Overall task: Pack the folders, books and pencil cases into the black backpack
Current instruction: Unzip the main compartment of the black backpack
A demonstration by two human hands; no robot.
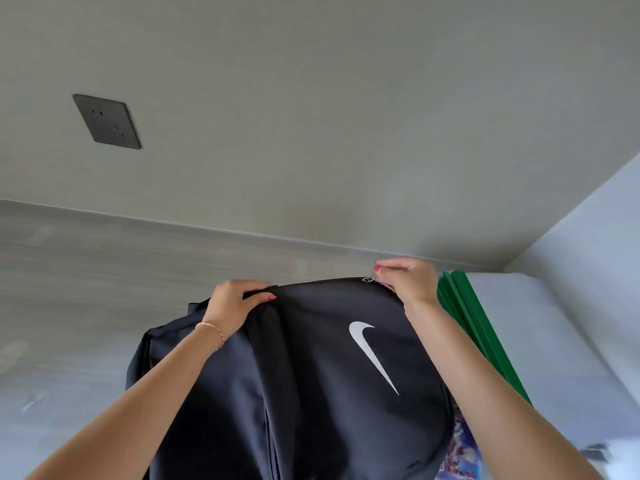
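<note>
So the black backpack (pixel 311 375) takes up the lower middle of the frame, front panel facing the camera with the white swoosh logo (pixel 372 353) on its right half. It sits on a pale grey wood-grain tabletop (pixel 86 289) that runs across the left and middle of the frame.

Left hand (pixel 230 308) is at the top edge of the bag, a bit left of centre, fingers curled over and thumb underneath, gripping a fold of the black fabric. There's a thin pinkish bracelet (pixel 212 331) on that wrist.

Right hand (pixel 407 282) is up at the top right of the bag, fingertips pinched together on the little metal zipper pull (pixel 369 279) at the bag's upper rim. Both forearms come in from the bottom corners.

Just right of the bag, partly behind the right arm, a couple of green folders (pixel 465 313) are standing tilted against each other. Low down on the right edge of the bag something with a colourful printed cover (pixel 460 452) pokes out, can't tell if it's a book or a pencil case.

Upper left of the frame has a dark wall socket plate (pixel 106 121) on the beige wall.
</note>
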